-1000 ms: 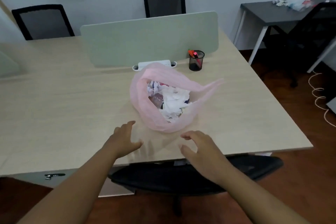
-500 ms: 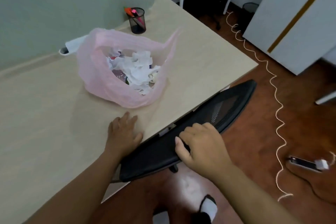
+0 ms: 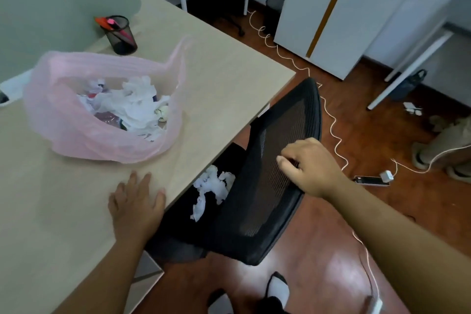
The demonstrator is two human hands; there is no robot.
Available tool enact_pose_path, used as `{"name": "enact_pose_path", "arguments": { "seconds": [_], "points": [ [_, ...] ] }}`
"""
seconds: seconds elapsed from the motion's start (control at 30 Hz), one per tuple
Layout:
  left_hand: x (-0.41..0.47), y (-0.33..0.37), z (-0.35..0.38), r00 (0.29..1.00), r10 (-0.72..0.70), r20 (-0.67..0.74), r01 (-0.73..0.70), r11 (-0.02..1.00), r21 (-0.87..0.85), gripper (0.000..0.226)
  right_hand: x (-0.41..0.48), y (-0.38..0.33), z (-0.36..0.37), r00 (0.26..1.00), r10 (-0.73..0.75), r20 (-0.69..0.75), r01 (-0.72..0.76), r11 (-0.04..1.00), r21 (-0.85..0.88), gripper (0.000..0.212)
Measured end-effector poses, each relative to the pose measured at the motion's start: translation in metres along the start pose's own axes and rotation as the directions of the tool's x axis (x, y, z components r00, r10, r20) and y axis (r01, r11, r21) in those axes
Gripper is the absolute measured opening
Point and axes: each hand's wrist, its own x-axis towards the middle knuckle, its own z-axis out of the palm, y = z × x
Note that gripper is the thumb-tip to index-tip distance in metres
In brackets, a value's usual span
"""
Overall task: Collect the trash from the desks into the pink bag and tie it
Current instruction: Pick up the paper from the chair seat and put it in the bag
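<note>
The right grip (image 3: pixel 309 168) is clamping the chair back (image 3: pixel 267 211), seemingly exposing crumpled paper (image 3: pixel 211 188) between both grips; the left grip (image 3: pixel 136 204) is bracing flat and open on the desk (image 3: pixel 229 79), pink bag (image 3: pixel 76 130) sitting beyond it.

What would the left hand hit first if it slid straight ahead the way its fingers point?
Most likely the pink bag. The left hand lies flat on the desk, fingers aimed at the bag's near side, with only bare desk showing between them.
</note>
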Motion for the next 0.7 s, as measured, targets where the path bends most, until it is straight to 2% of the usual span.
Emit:
{"name": "enact_pose_path", "arguments": {
  "seconds": [0.1, 0.2, 0.3, 0.4, 0.53, 0.7],
  "points": [
    [-0.003, 0.002, 0.001, 1.0, 0.006, -0.028, -0.006, 1.0, -0.01, 0.07, -0.002, 0.04, -0.015, 0.989, 0.127, 0.07, -0.12, 0.988, -0.093, 0.039],
    [-0.002, 0.008, 0.003, 0.999, -0.003, -0.054, 0.001, 1.0, -0.021, 0.068, 0.0, 0.067, -0.02, 0.906, 0.388, 0.169, -0.334, 0.901, -0.276, 0.045],
    [0.001, 0.019, 0.005, 0.997, -0.01, -0.083, 0.008, 0.999, -0.033, 0.067, 0.002, 0.074, -0.009, 0.856, 0.508, 0.097, -0.467, 0.84, -0.278, 0.054],
    [0.003, 0.033, 0.009, 0.997, 0.061, -0.048, -0.061, 0.998, 0.006, 0.068, -0.006, 0.087, -0.005, 0.883, 0.468, -0.026, -0.439, 0.807, -0.396, 0.05],
    [0.002, 0.053, 0.017, 0.998, 0.069, -0.01, -0.069, 0.998, 0.013, 0.06, -0.01, 0.119, -0.017, 0.924, 0.382, -0.018, -0.349, 0.824, -0.445, 0.05],
    [0.004, 0.057, 0.023, 1.0, 0.017, 0.018, -0.018, 0.999, 0.039, 0.059, -0.008, 0.152, -0.029, 0.944, 0.329, 0.003, -0.287, 0.83, -0.478, 0.051]
  ]
}}
